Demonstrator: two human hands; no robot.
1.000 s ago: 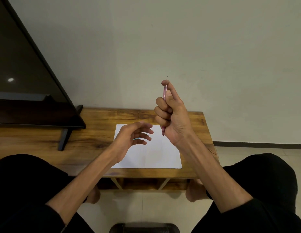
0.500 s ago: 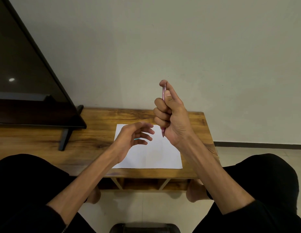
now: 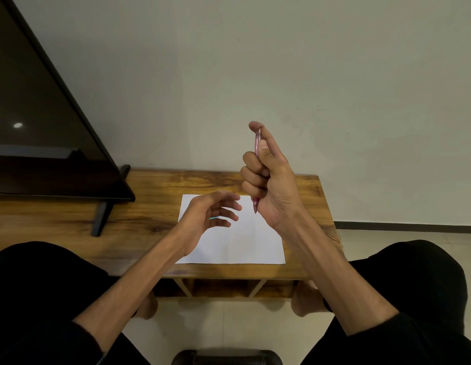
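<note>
My right hand (image 3: 268, 180) is raised above the table and grips a pink pen (image 3: 256, 143) upright in its fist. The thumb rests on the pen's top end, and the tip points down over the white sheet of paper (image 3: 242, 243). My left hand (image 3: 208, 214) hovers over the left part of the sheet with its fingers loosely curled. A small teal bit (image 3: 214, 218) shows between those fingers; I cannot tell whether it is held or lies on the paper.
The sheet lies on a low wooden table (image 3: 150, 206) set against a plain wall. A dark TV screen (image 3: 39, 127) on a stand fills the table's left side. My knees in black trousers flank the table, and a dark stool edge (image 3: 226, 356) sits below.
</note>
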